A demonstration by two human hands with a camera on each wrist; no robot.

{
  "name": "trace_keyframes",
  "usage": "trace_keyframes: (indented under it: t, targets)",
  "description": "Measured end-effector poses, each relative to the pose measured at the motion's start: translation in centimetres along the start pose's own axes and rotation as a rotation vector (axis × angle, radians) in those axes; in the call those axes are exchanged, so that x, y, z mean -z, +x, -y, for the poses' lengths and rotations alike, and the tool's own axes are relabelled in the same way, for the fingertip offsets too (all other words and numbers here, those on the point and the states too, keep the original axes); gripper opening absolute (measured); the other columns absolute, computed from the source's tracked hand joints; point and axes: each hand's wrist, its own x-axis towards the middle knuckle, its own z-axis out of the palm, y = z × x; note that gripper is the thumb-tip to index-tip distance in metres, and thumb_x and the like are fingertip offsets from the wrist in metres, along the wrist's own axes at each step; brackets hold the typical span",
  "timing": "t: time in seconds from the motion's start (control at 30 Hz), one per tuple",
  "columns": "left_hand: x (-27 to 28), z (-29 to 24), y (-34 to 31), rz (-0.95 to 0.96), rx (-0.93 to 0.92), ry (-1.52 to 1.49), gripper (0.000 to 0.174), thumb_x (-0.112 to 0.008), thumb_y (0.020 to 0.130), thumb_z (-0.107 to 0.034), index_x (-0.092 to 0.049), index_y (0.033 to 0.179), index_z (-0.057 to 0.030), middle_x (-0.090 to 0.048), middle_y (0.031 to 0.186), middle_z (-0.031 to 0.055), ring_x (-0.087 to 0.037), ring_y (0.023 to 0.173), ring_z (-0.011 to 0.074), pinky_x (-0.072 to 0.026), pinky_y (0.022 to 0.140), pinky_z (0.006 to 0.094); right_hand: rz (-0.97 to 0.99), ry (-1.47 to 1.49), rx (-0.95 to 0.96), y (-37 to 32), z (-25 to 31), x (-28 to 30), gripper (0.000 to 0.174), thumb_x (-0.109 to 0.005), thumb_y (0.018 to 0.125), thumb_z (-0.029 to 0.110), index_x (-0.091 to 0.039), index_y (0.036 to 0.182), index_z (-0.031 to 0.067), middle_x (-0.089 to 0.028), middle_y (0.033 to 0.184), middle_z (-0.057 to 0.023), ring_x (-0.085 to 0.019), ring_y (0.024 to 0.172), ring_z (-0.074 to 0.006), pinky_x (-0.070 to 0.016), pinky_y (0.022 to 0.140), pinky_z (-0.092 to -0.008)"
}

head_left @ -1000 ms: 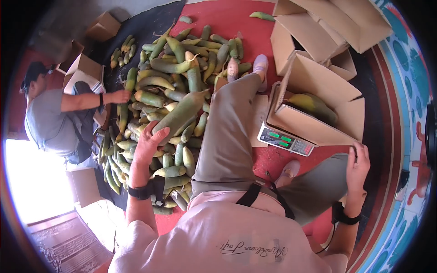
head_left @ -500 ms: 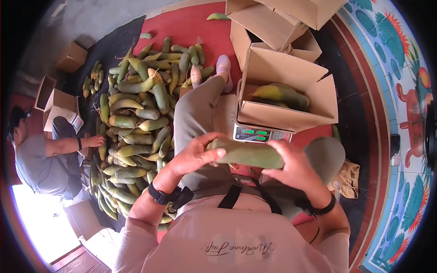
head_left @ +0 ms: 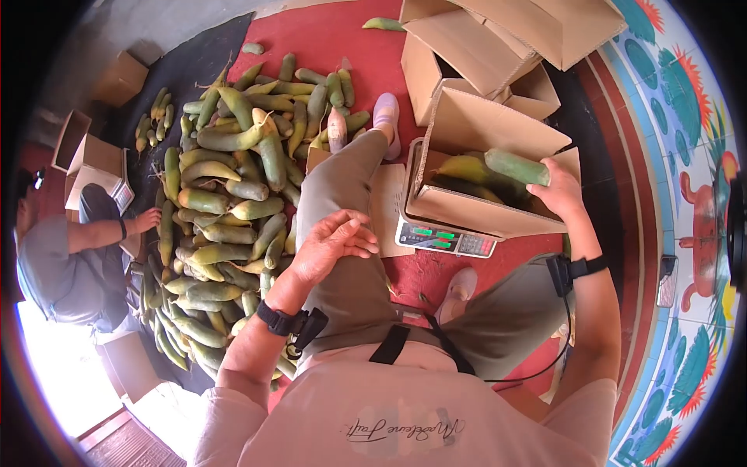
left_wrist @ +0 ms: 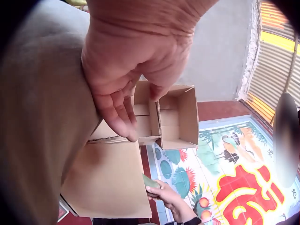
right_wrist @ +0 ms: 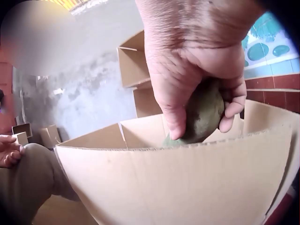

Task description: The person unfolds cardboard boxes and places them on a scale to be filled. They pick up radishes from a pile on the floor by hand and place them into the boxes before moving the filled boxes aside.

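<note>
My right hand (head_left: 562,191) grips one end of a green radish (head_left: 513,166) over an open cardboard box (head_left: 486,212). In the right wrist view, thumb and fingers wrap the radish's thick end while its lower part drops behind the box wall. Other green radishes (head_left: 467,167) lie inside that box. The box stands on a digital scale (head_left: 442,240) with lit green displays. Above my thigh hovers my left hand (head_left: 331,247), its fingers loosely bent around nothing.
A large heap of green radishes (head_left: 226,210) covers the floor to the left. Another person (head_left: 66,257) sits beyond it, a hand at the heap. Several open cardboard boxes (head_left: 475,47) stand at the back right. A tiled wall (head_left: 692,257) runs along the right.
The left hand brought the radish over from the heap side, and both hands held it above my lap. Now the right hand alone has carried it to the box; the left has let go.
</note>
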Motion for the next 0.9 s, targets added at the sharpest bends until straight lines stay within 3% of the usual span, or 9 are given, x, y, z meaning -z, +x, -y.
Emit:
trace_keyframes:
  t: [0.1,0.17,0.3,0.53,0.63,0.77,0.9]
  targets:
    - [0.0,0.0,0.0,0.002,0.002,0.017,0.028,-0.043,0.096,-0.026,-0.048,0.11,-0.0017,-0.062,0.092,0.0141,-0.063,0.083,0.0219,-0.0513,0.074,0.03,0.068,0.094,0.054,1.4,0.5,-1.2,0.058,-0.068,0.072,0.03,-0.048,0.12,0.0054,-0.059,0.11,-0.0146,-0.056,0.104,-0.0301,-0.0438,0.088,-0.0388]
    - [0.0,0.0,-0.1,-0.003,0.007,0.011,0.028,-0.042,0.096,-0.025,-0.048,0.11,-0.0016,-0.062,0.092,0.0141,-0.063,0.084,0.0216,-0.0512,0.075,0.0299,-0.071,0.036,0.1,2.7,-1.1,-2.9,0.052,-0.064,0.076,0.028,-0.049,0.12,0.0056,-0.058,0.113,-0.0144,-0.055,0.105,-0.0301,-0.0429,0.09,-0.0389]
    - [0.5,0.4,-0.2,-0.002,0.003,0.001,0.027,-0.041,0.096,-0.024,-0.048,0.11,-0.0015,-0.061,0.092,0.0142,-0.063,0.084,0.0214,-0.051,0.075,0.0298,-0.115,0.08,0.152,1.7,-3.5,-2.0,0.043,-0.061,0.08,0.024,-0.052,0.117,0.0049,-0.057,0.114,-0.0161,-0.056,0.102,-0.0305,-0.0438,0.088,-0.0377]
    - [0.4,0.8,-0.4,-0.006,-0.004,-0.027,0.029,-0.043,0.096,-0.024,-0.047,0.111,0.0002,-0.061,0.091,0.0139,-0.063,0.082,0.0205,-0.0513,0.075,0.0293,-0.311,0.287,0.247,-7.4,-4.2,1.7,0.022,-0.055,0.084,0.008,-0.055,0.104,-0.0001,-0.057,0.095,-0.0147,-0.058,0.089,-0.0288,-0.0454,0.077,-0.0326]
    - [0.4,0.7,-0.6,0.006,-0.01,-0.038,0.03,-0.045,0.095,-0.026,-0.048,0.111,-0.0006,-0.06,0.091,0.0133,-0.063,0.083,0.0201,-0.051,0.075,0.0291,-0.374,0.264,0.297,-10.7,-5.2,1.0,0.019,-0.052,0.086,0.006,-0.055,0.103,0.0,-0.057,0.094,-0.0139,-0.058,0.087,-0.0276,-0.0455,0.076,-0.0324]
    - [0.0,0.3,-1.6,-0.009,-0.065,-0.062,0.028,-0.047,0.094,-0.025,-0.051,0.109,-0.0012,-0.061,0.092,0.0122,-0.063,0.084,0.0202,-0.0503,0.077,0.0302,-0.444,0.248,0.201,-13.4,-5.6,-0.9,0.017,-0.05,0.088,0.006,-0.056,0.103,-0.0004,-0.057,0.094,-0.0137,-0.058,0.087,-0.028,-0.0453,0.078,-0.0326]
    - [1.8,-0.9,-4.1,-0.157,-0.198,-0.073,0.023,-0.049,0.092,-0.019,-0.054,0.106,-0.0018,-0.062,0.093,0.0104,-0.063,0.086,0.0201,-0.0498,0.079,0.0308,-0.523,0.197,0.233,-13.7,-5.4,-1.4,0.017,-0.051,0.088,0.007,-0.056,0.102,-0.0013,-0.058,0.094,-0.0144,-0.058,0.087,-0.0295,-0.0452,0.078,-0.0339]
